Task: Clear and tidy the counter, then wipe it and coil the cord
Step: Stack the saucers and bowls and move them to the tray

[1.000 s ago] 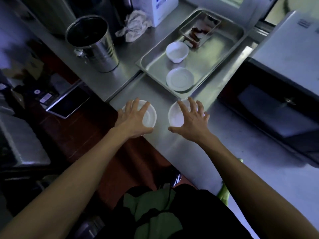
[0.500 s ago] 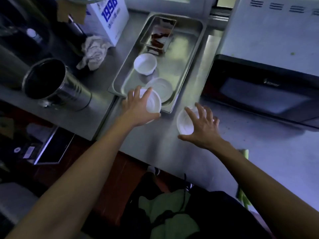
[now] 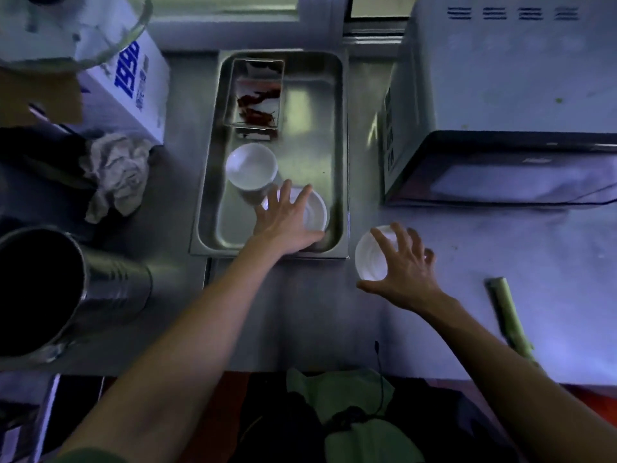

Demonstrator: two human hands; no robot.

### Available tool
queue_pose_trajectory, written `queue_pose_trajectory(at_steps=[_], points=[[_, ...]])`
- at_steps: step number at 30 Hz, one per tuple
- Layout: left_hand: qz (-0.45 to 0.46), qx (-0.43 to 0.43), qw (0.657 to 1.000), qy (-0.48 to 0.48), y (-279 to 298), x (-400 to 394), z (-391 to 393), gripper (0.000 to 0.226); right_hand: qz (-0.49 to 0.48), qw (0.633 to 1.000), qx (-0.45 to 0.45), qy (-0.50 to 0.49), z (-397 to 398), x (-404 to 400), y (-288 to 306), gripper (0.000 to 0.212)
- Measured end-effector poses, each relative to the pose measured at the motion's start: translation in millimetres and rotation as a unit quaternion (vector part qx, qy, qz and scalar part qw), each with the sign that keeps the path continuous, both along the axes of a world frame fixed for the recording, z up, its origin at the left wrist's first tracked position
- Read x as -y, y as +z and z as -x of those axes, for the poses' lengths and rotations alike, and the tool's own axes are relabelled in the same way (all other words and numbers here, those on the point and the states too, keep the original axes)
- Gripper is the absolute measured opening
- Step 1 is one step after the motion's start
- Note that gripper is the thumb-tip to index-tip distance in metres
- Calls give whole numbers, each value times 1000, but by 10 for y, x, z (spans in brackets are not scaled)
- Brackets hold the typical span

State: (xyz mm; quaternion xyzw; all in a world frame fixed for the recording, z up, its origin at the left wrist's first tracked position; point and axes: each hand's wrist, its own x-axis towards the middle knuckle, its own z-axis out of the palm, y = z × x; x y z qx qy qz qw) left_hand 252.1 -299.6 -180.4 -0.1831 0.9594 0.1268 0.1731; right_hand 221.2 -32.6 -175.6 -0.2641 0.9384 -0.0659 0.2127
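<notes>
A steel tray (image 3: 204, 208) sits on the steel counter (image 3: 300, 312). In it are a white bowl (image 3: 251, 166) and a small steel dish with red chillies (image 3: 255, 95). My left hand (image 3: 287, 222) reaches into the tray's near right corner and grips a white saucer (image 3: 315, 212) from above. Whether a second saucer lies beneath it is hidden. My right hand (image 3: 404, 265) holds another white saucer (image 3: 369, 259) by its rim, just right of the tray, over the counter.
A crumpled rag (image 3: 117, 172) and a white box with blue print (image 3: 130, 81) lie left of the tray. A steel bucket (image 3: 66, 289) stands at the near left. A microwave (image 3: 500, 128) fills the right. A green stalk (image 3: 507, 315) lies on the counter's right.
My left hand carried its saucer from the counter's near edge into the tray. My right hand lifted its saucer and moved it toward the tray. The camera leaned in over the counter.
</notes>
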Motion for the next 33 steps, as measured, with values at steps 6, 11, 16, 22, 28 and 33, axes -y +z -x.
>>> queue_pose_trajectory(at_steps=[6,11,16,22,28,33], points=[[-20,18,999,-35,-282,146,186,110,-8,997,13,-78,-225,90,-54,115],[-10,22,998,-67,-427,171,294,110,-1,992,18,-124,-292,131,-51,114],[1,9,997,-82,-530,121,278,109,28,981,29,-188,-255,218,2,112],[22,-1,995,-93,-591,135,204,111,47,979,32,-198,-275,277,62,112],[18,-12,995,-100,-571,214,125,97,60,988,4,-144,-237,402,192,112],[-17,-46,996,-70,-418,374,-83,69,81,992,-20,-90,-89,743,289,114]])
